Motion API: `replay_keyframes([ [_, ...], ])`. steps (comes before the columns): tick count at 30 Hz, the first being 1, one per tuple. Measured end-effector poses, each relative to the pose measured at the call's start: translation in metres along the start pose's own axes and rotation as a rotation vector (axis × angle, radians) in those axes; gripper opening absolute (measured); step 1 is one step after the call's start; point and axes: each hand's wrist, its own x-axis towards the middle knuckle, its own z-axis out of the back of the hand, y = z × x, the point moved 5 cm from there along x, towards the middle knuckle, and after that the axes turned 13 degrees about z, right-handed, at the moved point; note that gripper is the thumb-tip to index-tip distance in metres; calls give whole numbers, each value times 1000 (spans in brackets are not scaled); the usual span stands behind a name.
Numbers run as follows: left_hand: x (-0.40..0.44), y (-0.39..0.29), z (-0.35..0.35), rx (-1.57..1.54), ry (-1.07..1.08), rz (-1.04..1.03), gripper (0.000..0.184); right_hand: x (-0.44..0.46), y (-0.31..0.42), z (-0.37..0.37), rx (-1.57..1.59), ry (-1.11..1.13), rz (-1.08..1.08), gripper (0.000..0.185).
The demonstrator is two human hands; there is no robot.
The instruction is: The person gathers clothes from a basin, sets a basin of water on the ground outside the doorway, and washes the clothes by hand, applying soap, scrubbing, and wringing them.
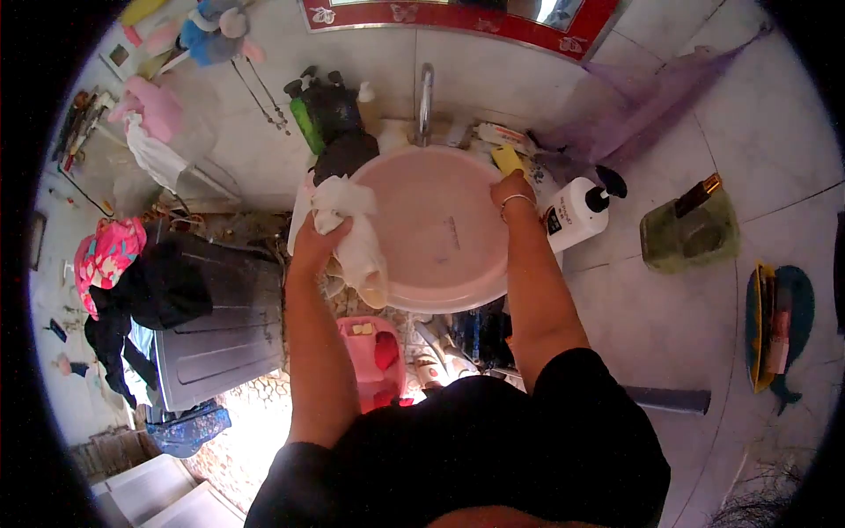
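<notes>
A pink round basin point(449, 282) sits in front of me below the tap point(426, 101), with faint printing on its bottom. My left hand point(319, 245) is closed on a crumpled white cloth point(356, 242), which hangs over the basin's left rim. My right hand point(513, 192), with a bracelet at the wrist, is at the right rim, fingers curled. A yellow block point(507, 159) shows just beyond those fingers. Whether this hand grips the block or the rim, I cannot tell. Beside it stands a white pump bottle point(576, 214) with a black top.
Dark and green pump bottles point(308, 123) crowd the back left. A green soap dish point(689, 231) is on the right wall, and purple netting point(642, 106) hangs behind. At left stands a grey lidded bin point(224, 321) with clothes on it. Below is a pink tub point(359, 352).
</notes>
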Motion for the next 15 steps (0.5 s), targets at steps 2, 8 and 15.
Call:
replay_keyframes([
  [2,-5,-2,-1,-30,-15,2,59,2,-4,-2,40,-70,-50,56],
  [8,-5,5,-2,188,-195,-105,56,-2,-1,8,100,16,-50,49],
  [15,-15,12,-12,51,-213,-300,55,-1,-8,6,142,7,-28,43],
])
